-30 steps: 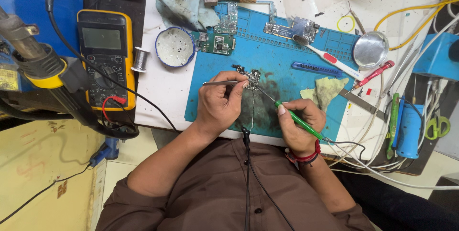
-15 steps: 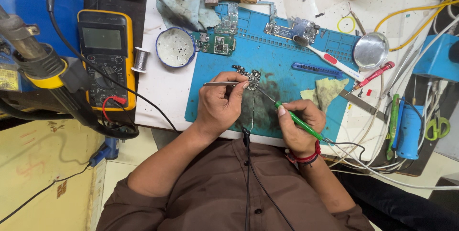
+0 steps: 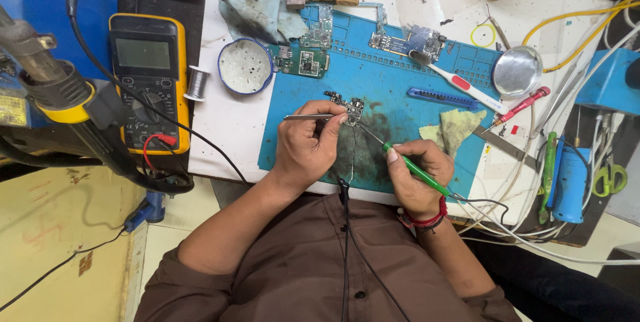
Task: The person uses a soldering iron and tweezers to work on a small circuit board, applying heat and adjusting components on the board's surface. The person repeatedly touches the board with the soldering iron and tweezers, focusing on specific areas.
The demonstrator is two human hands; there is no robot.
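left hand (image 3: 308,143): sits a tiny bit higher than before, tweezers (image 3: 310,117) a bit closer to the small board (image 3: 348,107)
right hand (image 3: 415,179): barely moves

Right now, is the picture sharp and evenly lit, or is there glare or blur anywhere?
Head view: mostly sharp and evenly lit; the small board between the left hand and right hand is clear; the metal dish shows glare; the edges bend slightly.
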